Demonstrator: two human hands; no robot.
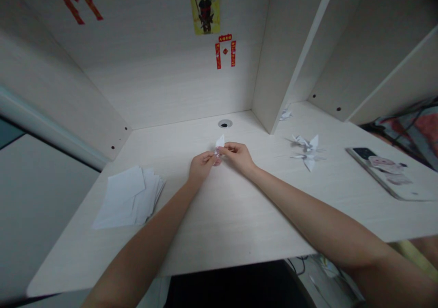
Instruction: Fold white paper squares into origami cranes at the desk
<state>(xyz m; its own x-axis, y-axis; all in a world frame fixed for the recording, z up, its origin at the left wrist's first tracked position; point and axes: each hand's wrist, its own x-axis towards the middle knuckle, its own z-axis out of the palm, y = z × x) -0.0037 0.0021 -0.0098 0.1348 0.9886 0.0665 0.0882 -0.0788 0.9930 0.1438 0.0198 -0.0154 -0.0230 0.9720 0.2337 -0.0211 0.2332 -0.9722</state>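
Between my two hands, near the middle of the desk, is a small piece of folded white paper [220, 140]. Its pointed top sticks up above my fingers, and its lower part is mostly hidden by them. My left hand [201, 165] pinches it from the left, low down. From the right, my right hand [238, 155] grips it with thumb and fingers closed. Over to the right lie finished-looking white paper cranes [310, 147], close together on the desk. A stack of white paper sheets [125, 196] lies to the left, beside my left forearm.
A phone [383, 171] in a decorated case lies at the right. Another folded white paper [285, 113] sits behind the upright partition [284, 61]. A round cable hole [225, 123] is in the desk [219, 226] near the back wall, which bears red stickers [218, 56].
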